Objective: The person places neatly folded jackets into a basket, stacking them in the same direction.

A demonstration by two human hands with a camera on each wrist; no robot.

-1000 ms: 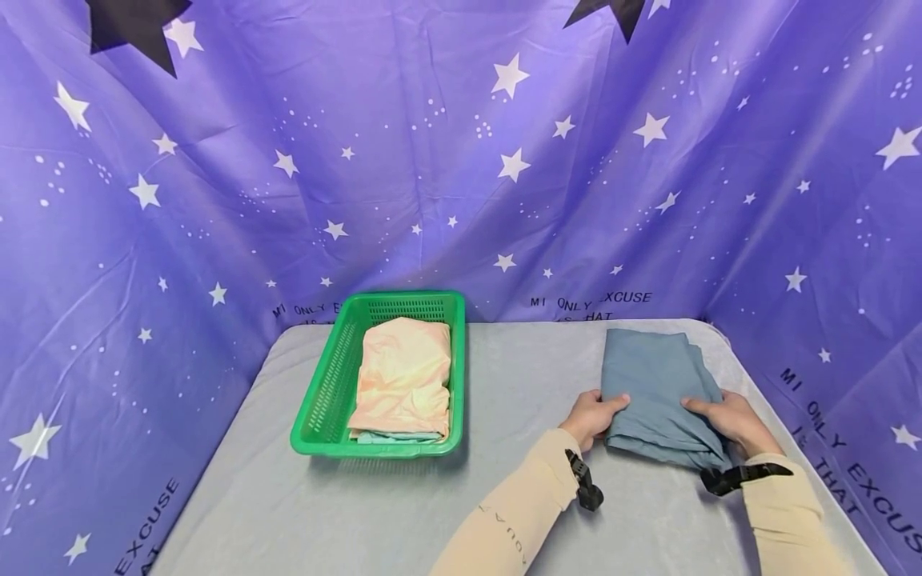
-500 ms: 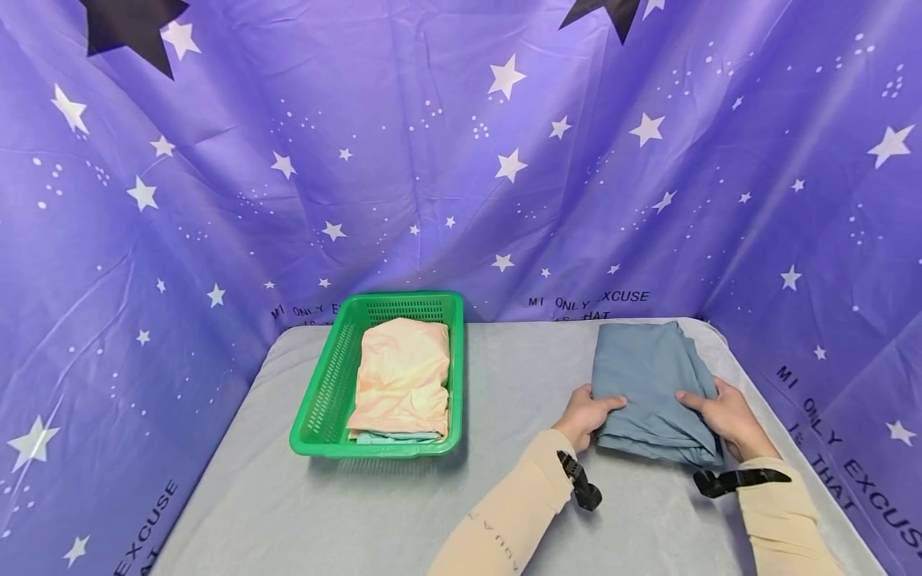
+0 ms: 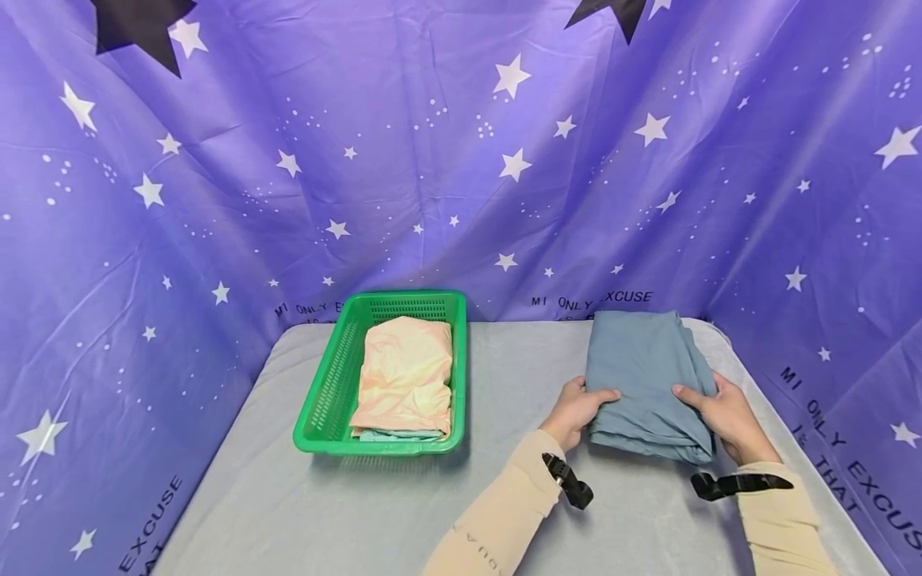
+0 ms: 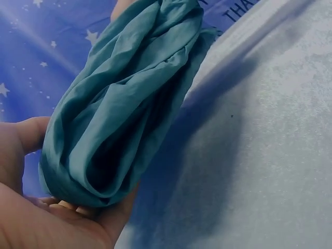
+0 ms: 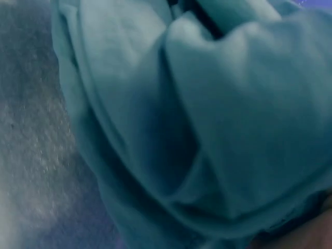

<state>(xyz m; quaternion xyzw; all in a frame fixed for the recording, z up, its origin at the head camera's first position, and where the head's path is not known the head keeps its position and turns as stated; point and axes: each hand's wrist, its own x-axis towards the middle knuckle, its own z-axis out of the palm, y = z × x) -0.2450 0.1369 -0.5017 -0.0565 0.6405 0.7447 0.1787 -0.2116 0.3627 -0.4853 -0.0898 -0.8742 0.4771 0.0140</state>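
Observation:
A folded blue-grey garment [image 3: 641, 376], several layers thick, is held between both hands at the right of the table. My left hand [image 3: 579, 410] grips its left edge, thumb on top and fingers underneath. On the opposite edge my right hand [image 3: 731, 412] holds it the same way, with its fingers mostly hidden. In the left wrist view the garment [image 4: 119, 114] shows its rolled layers, raised above the table with a shadow below. The right wrist view is filled by the cloth [image 5: 249, 119], with a bit of hand at the lower corner.
A green plastic basket [image 3: 306, 445] stands left of centre on the grey cloth-covered table [image 3: 519, 480]. Inside it lie a folded peach garment [image 3: 405, 372] and, beneath, a light teal one [image 3: 399, 436]. A purple star-patterned curtain [image 3: 403, 160] hangs around the table.
Both hands have lifted the folded garment slightly and shifted it a little to the left. The basket and its contents stay in place.

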